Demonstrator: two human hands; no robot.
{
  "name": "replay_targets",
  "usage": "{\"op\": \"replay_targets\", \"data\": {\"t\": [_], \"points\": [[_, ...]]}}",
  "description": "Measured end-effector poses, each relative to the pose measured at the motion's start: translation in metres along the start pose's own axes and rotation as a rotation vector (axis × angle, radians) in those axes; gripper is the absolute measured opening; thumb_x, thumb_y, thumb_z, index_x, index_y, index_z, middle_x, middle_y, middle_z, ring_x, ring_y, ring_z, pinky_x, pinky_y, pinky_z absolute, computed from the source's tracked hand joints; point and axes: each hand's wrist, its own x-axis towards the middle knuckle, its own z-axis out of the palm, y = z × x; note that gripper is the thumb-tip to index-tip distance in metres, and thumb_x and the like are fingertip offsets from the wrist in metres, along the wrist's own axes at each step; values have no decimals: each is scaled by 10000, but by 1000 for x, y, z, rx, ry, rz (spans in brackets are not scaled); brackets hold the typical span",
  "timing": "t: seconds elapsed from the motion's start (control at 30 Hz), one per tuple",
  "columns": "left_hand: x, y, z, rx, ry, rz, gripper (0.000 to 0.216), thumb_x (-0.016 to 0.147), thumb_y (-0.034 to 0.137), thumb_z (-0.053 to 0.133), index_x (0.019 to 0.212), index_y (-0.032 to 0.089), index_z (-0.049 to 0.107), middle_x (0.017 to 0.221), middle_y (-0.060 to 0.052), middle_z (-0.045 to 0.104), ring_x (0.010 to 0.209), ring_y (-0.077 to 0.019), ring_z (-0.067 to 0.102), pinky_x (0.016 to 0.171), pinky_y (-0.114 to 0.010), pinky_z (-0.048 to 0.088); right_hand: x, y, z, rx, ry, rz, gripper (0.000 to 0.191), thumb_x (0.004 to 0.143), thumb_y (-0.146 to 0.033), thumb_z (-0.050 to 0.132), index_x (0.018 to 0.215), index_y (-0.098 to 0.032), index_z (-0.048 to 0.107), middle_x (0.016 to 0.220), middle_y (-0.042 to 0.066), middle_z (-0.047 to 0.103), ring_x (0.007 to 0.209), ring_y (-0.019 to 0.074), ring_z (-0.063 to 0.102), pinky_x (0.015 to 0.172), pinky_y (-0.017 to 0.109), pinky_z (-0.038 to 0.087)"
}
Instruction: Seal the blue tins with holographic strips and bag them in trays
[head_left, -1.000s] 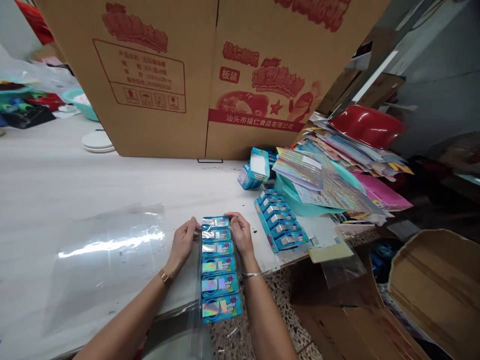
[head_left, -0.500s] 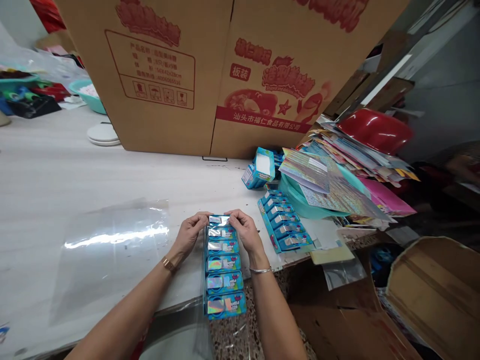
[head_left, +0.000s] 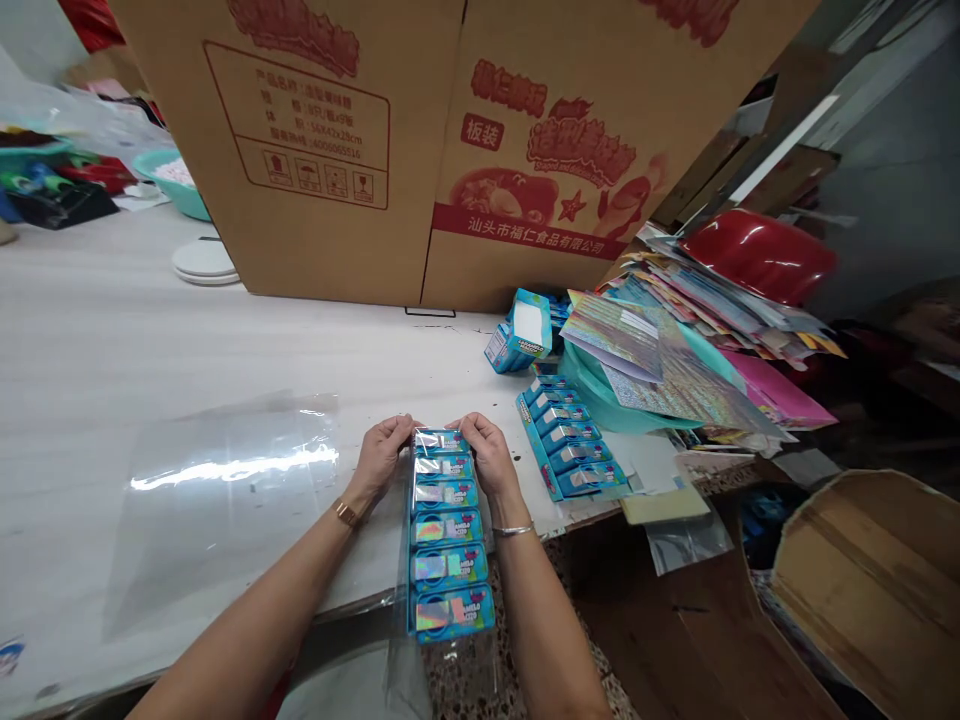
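A long blue display tray of small boxes lies in front of me, inside a clear plastic film that hangs past the table's front edge. At its far left corner, my left hand pinches the film with thumb and fingers. My right hand grips the film at the far right corner in the same way. The near end of the tray sticks out over the table edge. To the right of my right hand lies a second tray of blue boxes.
A large brown carton stands at the back. Clear plastic sheets lie on the left of the table. To the right are an open blue box, a turquoise basin under shiny cards, and a red bowl. An open carton sits lower right.
Both hands have shifted slightly at the tray's far end, with the fingertips a little farther apart at the film's corners. The tray stays almost in place.
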Motion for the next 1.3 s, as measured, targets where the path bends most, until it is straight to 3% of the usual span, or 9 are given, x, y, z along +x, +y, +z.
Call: {"op": "replay_targets", "data": {"t": [0.47,0.53,0.63,0.7,0.8,0.93,1.07,1.2,1.3], "points": [[2,-3,6,128,36,63,396,799,546,679,684,167,675,644,-7,605,578,-129,506,574,-252,406,0,9,-1,-17,32,-5,370,867,-542,626,712,-211,573,697,-8,606,594,132,507,591,256,427],[-1,-4,7,131,43,67,388,810,547,671,723,169,676,733,-34,665,679,-158,592,663,-271,469,0,11,0,-36,70,-24,350,881,-552,605,782,-217,594,781,11,658,685,155,578,660,275,470],[-14,-1,6,144,115,99,366,841,527,658,937,176,702,1047,-86,714,1026,-215,639,926,-315,481,-9,9,-7,-84,166,-72,357,909,-565,561,1016,-232,633,1092,56,696,1042,203,623,914,343,478],[-35,2,3,155,198,122,408,860,511,654,1120,197,668,1266,-101,651,1234,-235,562,1066,-345,414,-26,5,-14,-123,238,-95,409,929,-558,538,1177,-243,613,1321,74,614,1273,217,520,1073,394,385],[-85,-1,-7,181,244,95,523,896,500,631,1355,260,554,1491,-90,503,1397,-257,441,1182,-412,312,-79,2,-23,-127,351,-119,474,966,-556,469,1326,-257,542,1475,99,503,1391,244,437,1149,482,310],[-148,-23,-12,170,96,21,611,977,494,504,1543,386,301,1659,6,237,1521,-247,217,1250,-469,197,-180,23,-18,-189,472,-285,672,964,-666,315,1506,-271,345,1557,136,394,1449,317,366,1166,582,288],[-167,-40,-1,74,5,-36,643,994,536,419,1575,399,178,1678,55,125,1544,-226,104,1275,-446,131,-249,65,-5,-557,401,-177,1011,806,-774,539,1592,-261,163,1594,157,327,1452,394,331,1111,619,378],[-164,-40,13,-12,-65,-61,691,985,549,434,1586,361,149,1668,27,181,1528,-242,186,1265,-429,204,-261,98,-3,-729,401,-100,691,870,-500,644,1494,-303,422,1429,136,563,1326,371,524,1043,589,472],[-165,-40,18,-16,-18,-62,677,971,567,452,1573,368,216,1667,43,172,1531,-239,173,1271,-420,185,-256,110,-6,-762,416,-112,504,875,-476,643,1341,-289,598,1160,132,718,1180,367,638,976,565,522]]}}
